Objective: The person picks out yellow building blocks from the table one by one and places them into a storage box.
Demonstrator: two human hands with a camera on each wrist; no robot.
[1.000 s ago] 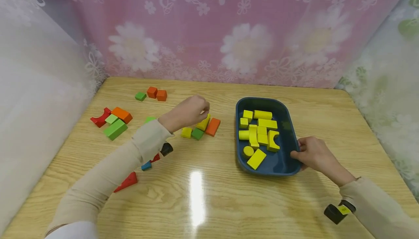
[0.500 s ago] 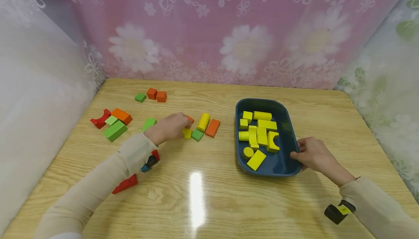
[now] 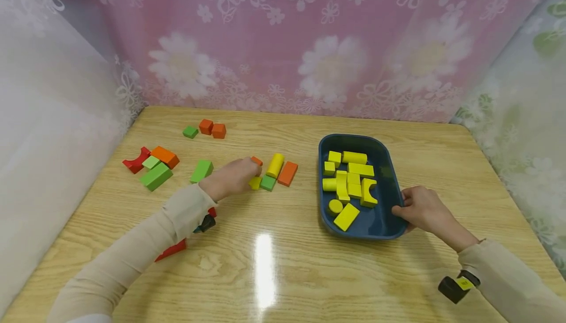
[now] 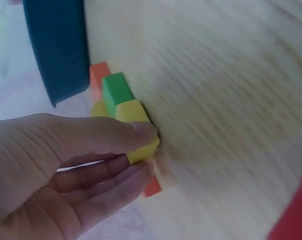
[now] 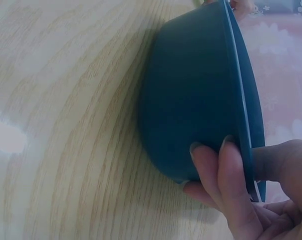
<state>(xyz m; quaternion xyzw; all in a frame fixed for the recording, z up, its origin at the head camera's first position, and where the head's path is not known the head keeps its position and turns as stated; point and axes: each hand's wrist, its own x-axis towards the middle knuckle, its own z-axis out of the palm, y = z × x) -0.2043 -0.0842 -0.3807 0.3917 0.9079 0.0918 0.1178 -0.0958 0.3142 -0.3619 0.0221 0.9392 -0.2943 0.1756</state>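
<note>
My left hand point(image 3: 233, 178) is low over the table at a small cluster of toy blocks. Its thumb and fingertips pinch a small yellow block point(image 4: 134, 113), which touches a green block point(image 4: 117, 90) in the left wrist view. In the head view a yellow cylinder point(image 3: 275, 165) lies just right of this hand, and a flat orange block point(image 3: 288, 173) lies beyond it. My right hand point(image 3: 423, 209) grips the near right rim of a dark blue tub point(image 3: 391, 165), thumb inside and fingers against the outer wall. Several yellow blocks point(image 3: 347, 216) lie inside the tub.
Left of my left hand lie a red arch point(image 3: 138, 161), an orange block point(image 3: 165, 156) and green blocks point(image 3: 156, 176). Two orange cubes point(image 3: 218, 131) sit farther back. A red wedge point(image 3: 171, 250) lies partly behind the left forearm. A pink flowered curtain point(image 3: 283, 43) borders the table's back edge.
My left hand has come down and left from above the yellow cylinder to the small yellow block and taken hold of it. The right hand and the tub have stayed in place.
</note>
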